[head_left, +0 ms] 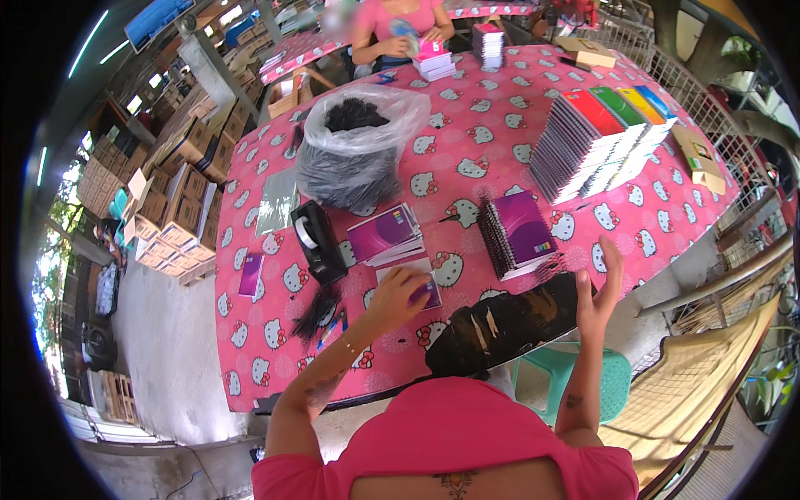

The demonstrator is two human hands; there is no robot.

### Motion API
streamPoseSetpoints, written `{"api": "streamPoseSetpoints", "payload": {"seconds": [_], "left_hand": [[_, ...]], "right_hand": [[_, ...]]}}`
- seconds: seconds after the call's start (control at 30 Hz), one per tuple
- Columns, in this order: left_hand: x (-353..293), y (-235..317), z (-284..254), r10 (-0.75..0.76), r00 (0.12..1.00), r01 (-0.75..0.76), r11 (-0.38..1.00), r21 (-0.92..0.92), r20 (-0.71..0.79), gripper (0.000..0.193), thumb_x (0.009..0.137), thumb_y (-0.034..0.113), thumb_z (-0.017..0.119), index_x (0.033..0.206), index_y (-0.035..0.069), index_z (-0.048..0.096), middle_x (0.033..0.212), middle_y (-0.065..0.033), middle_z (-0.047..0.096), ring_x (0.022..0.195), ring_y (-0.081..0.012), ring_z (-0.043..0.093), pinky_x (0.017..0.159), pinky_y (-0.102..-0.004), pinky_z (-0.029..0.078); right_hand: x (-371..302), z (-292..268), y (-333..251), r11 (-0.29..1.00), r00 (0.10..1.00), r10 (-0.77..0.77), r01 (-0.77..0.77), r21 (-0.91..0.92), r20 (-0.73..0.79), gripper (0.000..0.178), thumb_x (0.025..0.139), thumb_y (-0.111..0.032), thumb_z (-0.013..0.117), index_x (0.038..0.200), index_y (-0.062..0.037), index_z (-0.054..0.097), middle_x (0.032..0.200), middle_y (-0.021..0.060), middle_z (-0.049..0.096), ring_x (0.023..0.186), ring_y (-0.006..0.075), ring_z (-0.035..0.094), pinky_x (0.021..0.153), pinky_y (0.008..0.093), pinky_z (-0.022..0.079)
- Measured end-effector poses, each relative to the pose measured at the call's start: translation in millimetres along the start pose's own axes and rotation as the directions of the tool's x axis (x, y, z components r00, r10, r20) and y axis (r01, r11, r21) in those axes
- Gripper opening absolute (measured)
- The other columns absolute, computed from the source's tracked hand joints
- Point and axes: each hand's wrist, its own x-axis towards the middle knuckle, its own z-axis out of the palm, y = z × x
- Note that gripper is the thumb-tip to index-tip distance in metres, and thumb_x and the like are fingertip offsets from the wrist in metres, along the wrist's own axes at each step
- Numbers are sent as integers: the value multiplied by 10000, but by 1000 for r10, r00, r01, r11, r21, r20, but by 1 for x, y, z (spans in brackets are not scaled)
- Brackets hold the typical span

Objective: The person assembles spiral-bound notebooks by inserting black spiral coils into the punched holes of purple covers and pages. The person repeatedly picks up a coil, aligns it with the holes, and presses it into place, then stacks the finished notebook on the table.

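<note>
My left hand (398,297) has its fingers curled over a small purple notebook (430,293) with a whitish sheet, low in the middle of the table. Just beyond it is a slanted pile of purple-covered notebooks (385,235) without visible spirals. My right hand (602,287) is raised over the near edge, thumb and fingers apart, holding nothing. To the left of that hand stands a stack of purple spiral notebooks (527,227) with black coils. A black tape dispenser (320,250) lies left of the pile, and another purple notebook (251,275) lies farther left.
A clear plastic bag (354,167) of black coils sits beyond the dispenser. Loose black strands (317,312) lie nearer. Tall stacks of coloured spiral notebooks (596,142) stand at right. A torn black patch (508,321) covers the near edge. Another person (404,29) handles notebooks across the table.
</note>
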Motion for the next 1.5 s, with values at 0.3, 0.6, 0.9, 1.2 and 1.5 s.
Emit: {"api": "streamPoseSetpoints", "payload": {"seconds": [0.3,0.6,0.9,1.2,1.5], "left_hand": [[-50,-12,17,70,997,-61,952,302,-19,385,836,98,647,1203,-1,591,1227,-155,632,1097,-317,639,989,-440,501],[-39,12,-15,-166,884,251,957,145,-437,291,868,55,621,1157,41,635,1126,-143,655,1068,-348,612,962,-485,455],[-148,-92,-32,-529,634,757,576,309,-565,211,919,165,642,1079,29,653,1076,-163,640,1003,-357,586,865,-479,465],[-118,-44,-19,-419,806,588,649,482,-419,337,869,65,593,1198,103,654,974,-87,577,972,-281,568,820,-429,439],[-135,-42,-46,-410,826,556,708,435,-387,450,812,84,671,1258,130,644,994,-91,569,947,-278,585,798,-418,471]], "right_hand": [[-60,164,-6,950,765,-151,-62,305,626,693,779,-125,818,1399,-69,515,1314,175,577,1257,334,536,1038,432,443],[-79,236,44,719,709,29,-504,479,704,278,846,60,713,1081,-43,608,980,40,620,947,133,595,861,280,473],[-79,247,29,732,761,57,-472,492,646,259,851,56,720,1048,-58,596,1001,-6,592,841,85,582,763,246,467],[-75,247,37,783,637,28,-493,379,771,262,837,39,718,1086,-35,686,977,25,652,918,107,608,822,258,474],[-71,243,29,737,607,81,-570,363,790,306,839,30,724,1134,-43,685,1056,37,697,1008,113,634,881,263,483]]}}
